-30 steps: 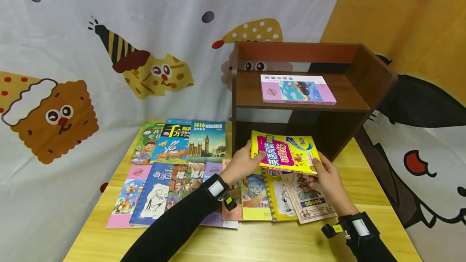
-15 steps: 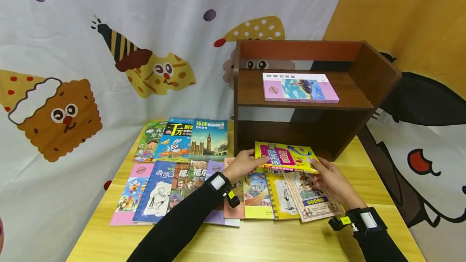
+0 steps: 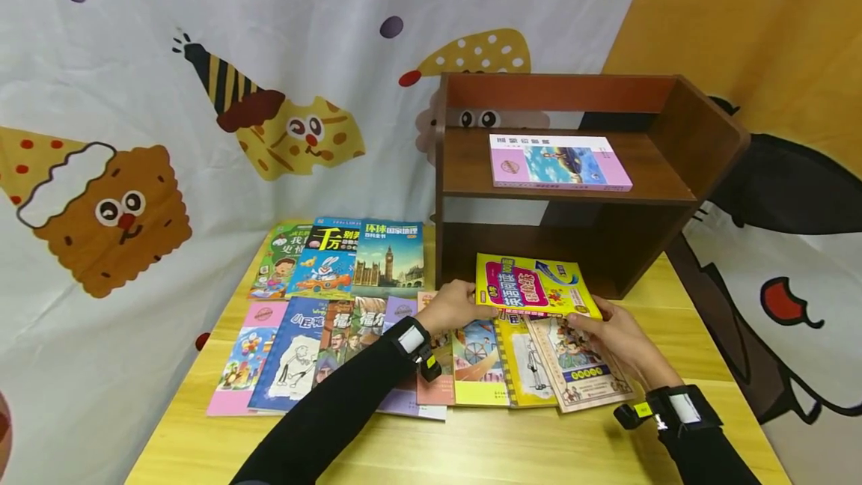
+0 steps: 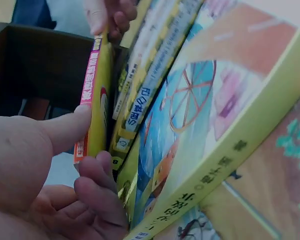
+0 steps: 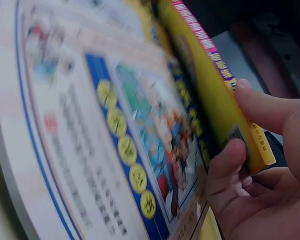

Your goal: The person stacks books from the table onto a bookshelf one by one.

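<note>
A yellow book (image 3: 535, 283) with a pink title panel is held by its two ends in front of the shelf's lower compartment. My left hand (image 3: 453, 305) grips its left end, and my right hand (image 3: 616, 335) grips its right end. In the left wrist view the yellow book (image 4: 97, 95) stands edge-on between thumb and fingers. The right wrist view has the thumb on the spine of the yellow book (image 5: 220, 75) and fingers against its cover. Just below lie a cream book (image 3: 579, 369), a yellow spiral-patterned book (image 3: 528, 365) and a yellow-bottomed picture book (image 3: 481, 373).
A brown two-level shelf (image 3: 572, 197) stands on the wooden table (image 3: 539, 444). On its upper board lies a pink book (image 3: 560, 163). Several other books lie in two rows at left, among them a blue book (image 3: 289, 358) and a landmark-cover book (image 3: 387, 257). A printed curtain hangs behind.
The yellow book dipped and flattened, then tilted so its cover shows more. Both hands kept hold and shifted slightly; the right thumb moved toward the book's near edge.
</note>
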`<action>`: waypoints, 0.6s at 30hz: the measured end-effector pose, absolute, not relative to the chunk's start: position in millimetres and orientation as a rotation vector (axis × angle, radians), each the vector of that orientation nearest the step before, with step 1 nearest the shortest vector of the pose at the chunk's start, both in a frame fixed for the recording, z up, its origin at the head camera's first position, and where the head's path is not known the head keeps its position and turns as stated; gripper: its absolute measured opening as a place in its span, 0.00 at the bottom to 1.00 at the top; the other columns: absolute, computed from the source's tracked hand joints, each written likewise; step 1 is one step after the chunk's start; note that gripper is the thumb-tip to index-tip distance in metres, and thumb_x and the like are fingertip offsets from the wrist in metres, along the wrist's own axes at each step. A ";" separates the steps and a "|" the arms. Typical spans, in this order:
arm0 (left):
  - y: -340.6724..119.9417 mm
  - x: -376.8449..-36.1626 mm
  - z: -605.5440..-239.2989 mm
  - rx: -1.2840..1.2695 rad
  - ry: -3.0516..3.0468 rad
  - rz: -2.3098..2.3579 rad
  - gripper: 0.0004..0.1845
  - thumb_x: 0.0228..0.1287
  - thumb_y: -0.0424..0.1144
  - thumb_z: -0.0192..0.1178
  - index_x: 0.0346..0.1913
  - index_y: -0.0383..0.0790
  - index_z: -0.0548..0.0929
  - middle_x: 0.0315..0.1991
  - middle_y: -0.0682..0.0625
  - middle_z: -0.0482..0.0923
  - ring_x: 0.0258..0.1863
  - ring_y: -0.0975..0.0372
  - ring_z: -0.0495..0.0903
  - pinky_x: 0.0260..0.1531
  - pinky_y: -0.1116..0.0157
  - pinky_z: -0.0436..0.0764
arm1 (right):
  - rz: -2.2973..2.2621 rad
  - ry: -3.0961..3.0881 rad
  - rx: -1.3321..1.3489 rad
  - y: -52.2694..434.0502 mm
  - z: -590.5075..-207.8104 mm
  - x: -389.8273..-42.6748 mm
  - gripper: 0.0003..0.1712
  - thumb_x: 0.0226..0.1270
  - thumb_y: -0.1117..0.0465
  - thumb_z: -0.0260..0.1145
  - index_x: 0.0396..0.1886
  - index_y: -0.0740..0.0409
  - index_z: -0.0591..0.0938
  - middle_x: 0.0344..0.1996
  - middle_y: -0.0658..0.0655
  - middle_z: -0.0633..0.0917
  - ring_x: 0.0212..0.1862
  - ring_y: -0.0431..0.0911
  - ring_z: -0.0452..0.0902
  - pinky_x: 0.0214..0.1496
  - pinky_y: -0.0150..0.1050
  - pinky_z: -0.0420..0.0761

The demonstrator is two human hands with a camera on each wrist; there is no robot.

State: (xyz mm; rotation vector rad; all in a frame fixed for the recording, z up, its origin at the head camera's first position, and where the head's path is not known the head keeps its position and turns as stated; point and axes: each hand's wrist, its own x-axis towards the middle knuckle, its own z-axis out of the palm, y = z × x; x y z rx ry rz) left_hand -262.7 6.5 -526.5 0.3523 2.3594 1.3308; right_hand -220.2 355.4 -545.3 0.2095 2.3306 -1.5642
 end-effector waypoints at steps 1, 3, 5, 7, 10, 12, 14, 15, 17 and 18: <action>7.6 -263.9 -526.4 0.348 2.382 1.316 0.25 0.63 0.56 0.73 0.55 0.43 0.86 0.33 0.48 0.90 0.28 0.56 0.86 0.25 0.67 0.77 | -1.525 2.367 0.215 355.6 -545.8 -222.0 0.58 0.65 0.35 0.71 0.85 0.51 0.55 0.58 0.64 0.77 0.43 0.48 0.78 0.36 0.37 0.79; 10.2 -266.5 -526.0 0.336 2.432 1.279 0.26 0.63 0.57 0.72 0.55 0.42 0.86 0.31 0.50 0.89 0.27 0.57 0.86 0.25 0.66 0.78 | -1.429 2.455 0.227 355.8 -546.1 -225.6 0.58 0.64 0.30 0.69 0.84 0.52 0.58 0.59 0.65 0.78 0.46 0.50 0.79 0.40 0.37 0.80; 12.4 -269.1 -525.2 0.319 2.475 1.256 0.27 0.63 0.58 0.72 0.55 0.40 0.86 0.32 0.51 0.89 0.29 0.58 0.87 0.28 0.64 0.81 | -1.344 2.532 0.229 355.7 -546.9 -230.3 0.57 0.64 0.28 0.67 0.83 0.52 0.61 0.61 0.64 0.80 0.50 0.52 0.79 0.47 0.38 0.78; 14.5 -271.9 -524.6 0.293 2.531 1.215 0.29 0.63 0.59 0.72 0.57 0.40 0.86 0.35 0.50 0.89 0.30 0.59 0.87 0.32 0.63 0.83 | -1.275 2.587 0.220 355.3 -548.0 -235.8 0.56 0.65 0.26 0.64 0.82 0.53 0.61 0.61 0.65 0.81 0.52 0.53 0.79 0.53 0.40 0.77; 17.4 -276.6 -523.7 0.267 2.594 1.140 0.30 0.65 0.59 0.69 0.60 0.39 0.85 0.38 0.47 0.89 0.30 0.59 0.84 0.36 0.62 0.82 | -1.190 2.648 0.176 353.8 -550.0 -244.7 0.55 0.69 0.27 0.61 0.82 0.56 0.61 0.60 0.66 0.82 0.53 0.54 0.79 0.58 0.46 0.76; 19.5 -280.8 -524.0 0.254 2.610 1.105 0.30 0.66 0.58 0.68 0.60 0.39 0.84 0.35 0.46 0.86 0.26 0.59 0.81 0.33 0.62 0.80 | -1.156 2.667 0.150 352.8 -550.1 -250.3 0.54 0.70 0.28 0.60 0.83 0.58 0.60 0.61 0.68 0.81 0.53 0.56 0.79 0.62 0.54 0.77; 21.7 -285.4 -524.5 0.257 2.607 1.091 0.25 0.68 0.57 0.67 0.54 0.39 0.85 0.27 0.46 0.82 0.21 0.58 0.77 0.26 0.63 0.76 | -1.101 2.698 0.117 352.4 -549.0 -255.5 0.55 0.72 0.28 0.59 0.83 0.61 0.58 0.63 0.71 0.80 0.55 0.58 0.78 0.66 0.62 0.75; 22.8 -287.8 -524.9 0.258 2.597 1.094 0.22 0.69 0.56 0.67 0.49 0.39 0.86 0.23 0.47 0.79 0.18 0.58 0.75 0.22 0.63 0.74 | -1.074 2.712 0.103 352.3 -548.2 -257.9 0.56 0.72 0.28 0.58 0.83 0.62 0.57 0.64 0.72 0.78 0.57 0.59 0.77 0.68 0.65 0.74; 24.9 -292.4 -525.5 0.254 2.607 1.084 0.20 0.69 0.56 0.66 0.40 0.40 0.86 0.17 0.50 0.73 0.14 0.59 0.71 0.16 0.65 0.69 | -1.033 2.727 0.104 352.2 -546.3 -262.8 0.57 0.72 0.28 0.57 0.83 0.64 0.55 0.65 0.73 0.77 0.58 0.61 0.76 0.69 0.68 0.72; 26.2 -294.4 -525.9 0.253 2.620 1.065 0.20 0.69 0.56 0.66 0.34 0.42 0.85 0.14 0.52 0.70 0.12 0.60 0.70 0.14 0.65 0.67 | -1.014 2.734 0.108 351.8 -545.3 -265.0 0.58 0.72 0.27 0.57 0.83 0.65 0.54 0.65 0.73 0.77 0.58 0.61 0.77 0.69 0.68 0.72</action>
